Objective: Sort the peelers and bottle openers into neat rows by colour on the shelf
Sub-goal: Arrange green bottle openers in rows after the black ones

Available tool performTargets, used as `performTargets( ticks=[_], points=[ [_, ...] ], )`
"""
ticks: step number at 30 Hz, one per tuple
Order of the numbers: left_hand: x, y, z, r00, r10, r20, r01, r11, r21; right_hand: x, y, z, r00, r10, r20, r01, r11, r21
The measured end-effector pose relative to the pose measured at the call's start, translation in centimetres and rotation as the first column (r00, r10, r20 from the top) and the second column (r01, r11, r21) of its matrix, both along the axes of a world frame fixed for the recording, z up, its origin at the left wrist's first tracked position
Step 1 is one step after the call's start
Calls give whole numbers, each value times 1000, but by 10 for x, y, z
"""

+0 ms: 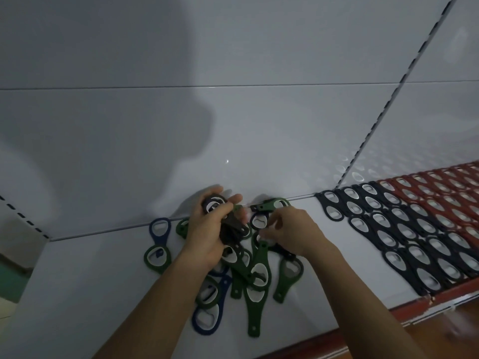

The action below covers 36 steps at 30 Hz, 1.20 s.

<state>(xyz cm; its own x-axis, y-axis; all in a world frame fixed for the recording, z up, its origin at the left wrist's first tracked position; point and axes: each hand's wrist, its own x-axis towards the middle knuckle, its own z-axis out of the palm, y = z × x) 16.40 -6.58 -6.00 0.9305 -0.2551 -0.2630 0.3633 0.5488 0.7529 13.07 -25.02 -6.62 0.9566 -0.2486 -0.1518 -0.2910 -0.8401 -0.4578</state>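
Mixed pile of green & blue openers sits mid-shelf, long axes every which way, right under both hands. Left hand: grip wrapped round a bundle of dark openers, raised over pile's back edge. Right hand: palm down, fingers curled into pile; can't tell if its grip has one. Black rows & red rows lie rightward, nearer the right hand.

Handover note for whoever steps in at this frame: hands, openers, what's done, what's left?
Left hand: grips a stack of dark openers.
Right hand: fingers down on the pile; grip unclear.
The pile: green and blue openers, loose on the shelf.
Done: black rows and red rows, to the right.
Left: lay the stack, then row up green and blue.
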Motion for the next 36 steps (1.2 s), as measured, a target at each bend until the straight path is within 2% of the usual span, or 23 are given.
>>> performTargets(
  ticks=[2, 5, 7, 9, 10, 11, 12, 13, 14, 15, 16, 18, 21, 22, 23, 24, 25, 26, 27, 29, 31, 34, 36],
  points=[
    [1, 1, -1, 1000, 2, -5, -2, 1000, 17, -3, -6, -3, 993, 20, -118, -12, 998, 63],
    [0, 1, -5, 1000, -28, -5, 28, 999, 15, -2, -7, 1, 991, 39, -127, -13, 979, 202],
    [-1, 2, -4, 997, -81, 5, 82, 996, -44, -1, -7, 3, 988, 58, -141, -26, 975, 220],
    [0, 3, -6, 995, -96, 22, 97, 994, -43, 1, -9, 0, 996, 54, -77, -41, 985, 165],
    [1, 2, -7, 995, -87, 39, 88, 996, -17, 1, -10, 0, 1000, 28, 5, -28, 982, 188],
    [1, 0, -8, 996, -68, 58, 67, 997, 25, 1, -10, 1, 995, -21, 96, -9, 954, 299],
    [2, 0, -9, 996, -49, 77, 43, 996, 76, 1, -9, 4, 982, -89, 168, -4, 872, 489],
    [2, 0, -10, 995, -44, 90, 33, 993, 116, 0, -6, 9, 970, -141, 197, -29, 739, 673],
    [2, 1, -11, 994, -58, 94, 45, 990, 135, 0, -1, 13, 968, -152, 200, -67, 610, 790],
    [1, 1, -10, 992, -95, 85, 83, 987, 135, 2, 4, 16, 968, -136, 210, -104, 544, 832],
    [0, 1, -9, 987, -140, 76, 128, 981, 143, 4, 10, 17, 969, -99, 226, -135, 557, 820],
    [-2, -1, -9, 981, -172, 88, 149, 963, 225, 10, 17, 14, 964, -17, 266, -189, 661, 726],
    [1, 0, -10, 999, -39, 23, 32, 969, 245, 21, 6, 5, 960, 56, 274, -230, 718, 657],
    [3, 3, -10, 1000, 9, -19, -5, 977, 214, 24, 0, 0, 949, 112, 294, -265, 786, 558],
    [5, 6, -9, 998, 42, -47, -32, 982, 187, 27, -7, -5, 917, 213, 337, -329, 882, 339],
    [6, 10, -7, 997, 47, -56, -38, 989, 145, 29, -13, -11, 869, 360, 340, -398, 916, 45],
    [7, 12, -5, 997, 35, -62, -30, 996, 82, 30, -16, -15, 836, 486, 257, -445, 872, -203],
    [7, 14, -3, 997, 19, -70, -18, 1000, 12, 29, -16, -18, 830, 539, 143, -470, 814, -342],
    [7, 15, -1, 997, 7, -79, -10, 999, -41, 29, -17, -20, 843, 535, 57, -472, 785, -401],
    [6, 18, 0, 997, 2, -75, -7, 998, -66, 30, -17, -20, 854, 521, 8, -466, 771, -433],
    [5, 20, 0, 999, -8, -44, 6, 999, -40, 32, -20, -18, 852, 523, 31, -456, 769, -448],
    [7, 23, -3, 1000, -4, 7, 4, 1000, -6, 37, -25, -11, 848, 499, 178, -386, 812, -437],
    [8, 27, -4, 999, -23, 50, 23, 1000, -13, 38, -26, -6, 807, 470, 358, -323, 859, -398]
  ],
)
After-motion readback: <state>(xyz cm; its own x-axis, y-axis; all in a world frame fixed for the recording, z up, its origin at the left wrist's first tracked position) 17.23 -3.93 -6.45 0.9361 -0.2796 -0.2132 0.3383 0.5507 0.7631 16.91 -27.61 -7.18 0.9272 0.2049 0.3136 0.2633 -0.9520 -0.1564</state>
